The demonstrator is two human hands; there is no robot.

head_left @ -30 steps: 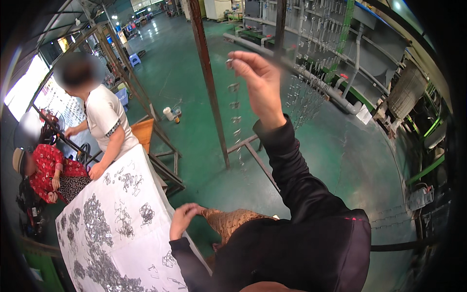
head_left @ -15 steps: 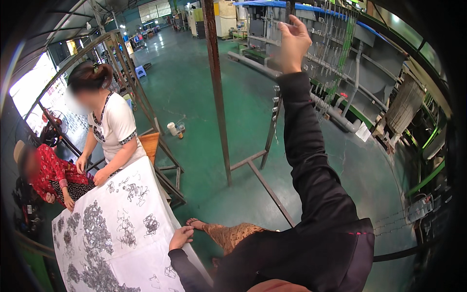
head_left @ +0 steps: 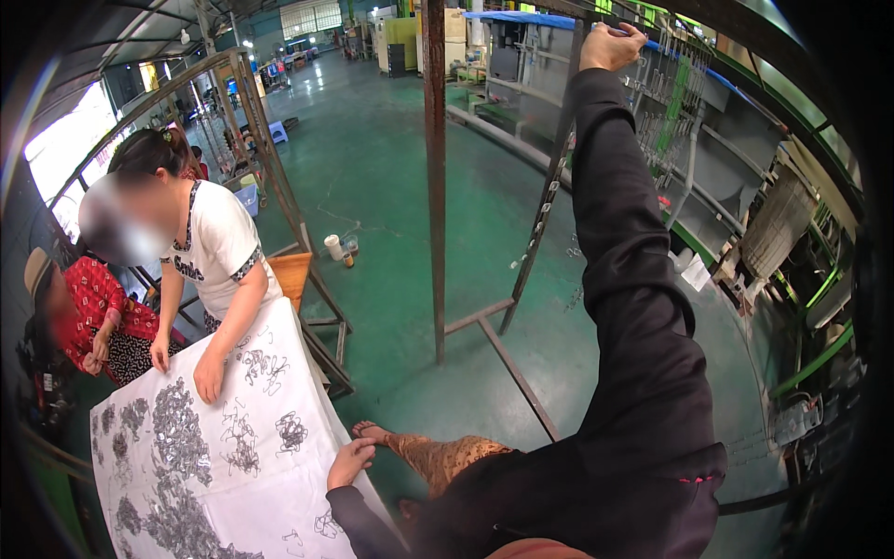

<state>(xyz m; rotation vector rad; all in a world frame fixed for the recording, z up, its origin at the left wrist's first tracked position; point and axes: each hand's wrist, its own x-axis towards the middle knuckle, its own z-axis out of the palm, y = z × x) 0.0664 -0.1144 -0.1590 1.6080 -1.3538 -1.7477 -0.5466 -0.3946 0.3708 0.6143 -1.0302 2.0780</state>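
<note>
My right arm, in a black sleeve, stretches far up to the top of a rusty metal frame. There my right hand (head_left: 612, 47) is closed, its fingers curled beside the upper bar; what they hold is too small to make out. Strands of small metal pieces (head_left: 543, 219) hang by the frame's slanting post below it. My left hand (head_left: 350, 462) rests at the right edge of a white-covered table (head_left: 261, 508), fingers pinched together, with nothing nameable between them. Bent wire hooks (head_left: 291, 432) lie in a small heap near it, and a larger pile of dark metal pieces (head_left: 180, 433) spreads farther left.
A co-worker in a white top (head_left: 219, 228) leans over the table's far side, hands at the pile. Another person in red (head_left: 98, 298) sits at the left. An upright rusty post (head_left: 436, 186) and a low crossbar (head_left: 517, 377) stand ahead. A white cup (head_left: 332, 246) is on the green floor.
My right hand has risen rightward and its parted fingers have closed. The co-worker in white has reached farther over the table. The seated person's hands have drawn back from it.
</note>
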